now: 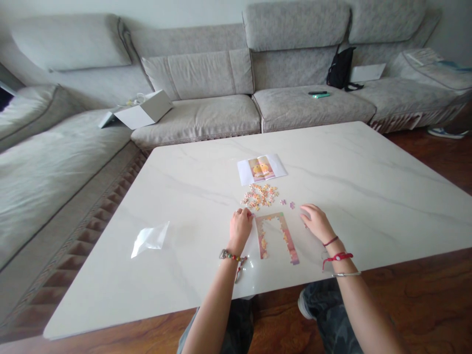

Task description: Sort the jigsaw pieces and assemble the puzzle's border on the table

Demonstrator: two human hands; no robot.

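My left hand [241,226] rests on the white table just left of a partly built jigsaw puzzle [263,241]. Its fingertips are pinched together, and whatever they hold is too hidden to name. The joined pieces form a three-sided frame: a left side, a top and a right side. My right hand [317,221] lies to the right of the frame, fingers curved and thumb apart, with a small bit of pink under the fingertips. Two loose jigsaw pieces [292,205] lie beside that hand. Beyond the frame is a pile of loose pieces [261,195].
A creased picture sheet [262,168] showing yellow figures lies past the pile. A clear plastic bag [150,239] sits on the left of the marble-patterned table [177,191]. Behind stands a grey sofa [206,110] with a white box [145,110] and a black backpack [341,69].
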